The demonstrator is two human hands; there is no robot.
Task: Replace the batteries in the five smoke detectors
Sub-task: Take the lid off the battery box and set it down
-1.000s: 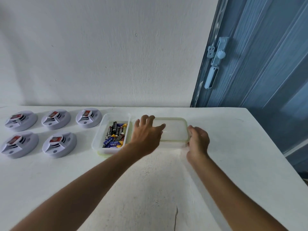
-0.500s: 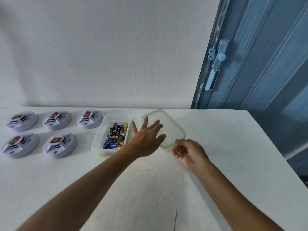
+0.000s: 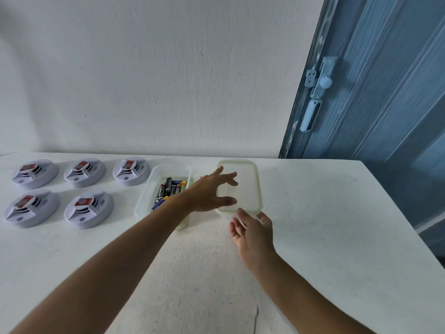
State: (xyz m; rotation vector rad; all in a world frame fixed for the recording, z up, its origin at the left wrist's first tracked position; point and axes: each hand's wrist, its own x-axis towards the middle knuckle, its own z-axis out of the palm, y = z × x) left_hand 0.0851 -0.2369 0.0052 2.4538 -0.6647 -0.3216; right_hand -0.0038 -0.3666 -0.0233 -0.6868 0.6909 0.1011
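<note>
Several white round smoke detectors [image 3: 89,209] with red labels lie in two rows at the table's left. A clear plastic container [image 3: 144,198] holds several batteries [image 3: 169,189]. Its translucent lid [image 3: 248,186], rimmed in pale green, lies to the container's right with its long side pointing away from me. My left hand [image 3: 208,192] reaches across the container's right end, fingers spread over the lid's left part. My right hand [image 3: 254,233] is open, palm turned left, fingertips at the lid's near edge. Whether either hand presses on the lid is unclear.
The white table [image 3: 325,225] ends at the right, close to a blue door [image 3: 385,92] with a pale latch [image 3: 313,102]. A white wall [image 3: 156,80] stands behind. A thin crack [image 3: 256,317] runs through the table surface near me.
The lid was turned from lying crosswise to lying lengthwise, passing through a raised, tilted position. My right hand let go of its right edge and dropped to its near edge.
</note>
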